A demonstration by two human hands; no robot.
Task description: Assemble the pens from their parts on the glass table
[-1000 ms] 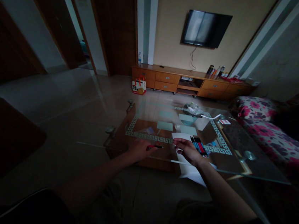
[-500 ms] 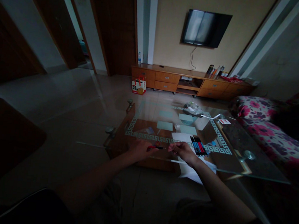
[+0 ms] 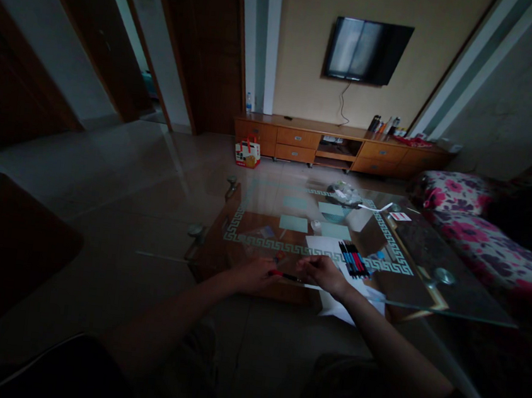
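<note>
My left hand (image 3: 254, 275) is closed around a red and black pen (image 3: 289, 277), whose dark end points right. Close to that end, my right hand (image 3: 322, 273) has its fingers pinched together; anything small between them is too dark to make out. Both hands are over the near edge of a glass table (image 3: 468, 306). Just beyond my right hand, a row of black, blue and red pens (image 3: 353, 260) lies side by side on white paper (image 3: 322, 244). A clear plastic wrapper (image 3: 257, 233) rests beyond my left hand.
Farther back on the glass are a crumpled plastic bag (image 3: 344, 193), a white strip (image 3: 379, 208) and a red and white card (image 3: 400, 216). A flowered sofa (image 3: 490, 238) stands at right. Behind are a low wooden cabinet (image 3: 296, 137) and a gift bag (image 3: 247, 154).
The pen in my left hand has dropped slightly and shows more of its dark end. My right hand has shifted a little left, its fingers still pinched.
</note>
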